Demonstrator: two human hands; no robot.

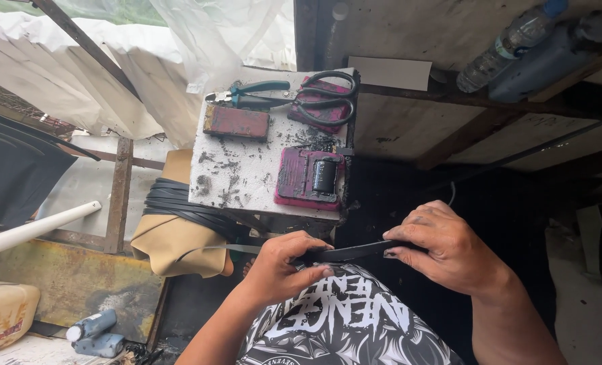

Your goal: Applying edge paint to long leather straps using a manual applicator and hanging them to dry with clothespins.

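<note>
Both my hands hold a thin black strap (352, 252) level above my lap. My left hand (284, 265) pinches its left part, where a pale grey strip trails off to the left. My right hand (447, 247) grips the right end with fingers curled over it. Just beyond the hands stands a small white board (247, 174) smeared with black. On it lie green-handled pliers (252, 93), black scissors (328, 94), a flat red block (237, 123) and a magenta pad carrying a small black roller (323, 176).
A coil of black straps (179, 203) rests on tan material (172, 240) left of the board. A white pipe (34, 228) and a yellowish can (4, 312) sit at far left. Plastic bottles (510, 44) lie on a wooden ledge at upper right.
</note>
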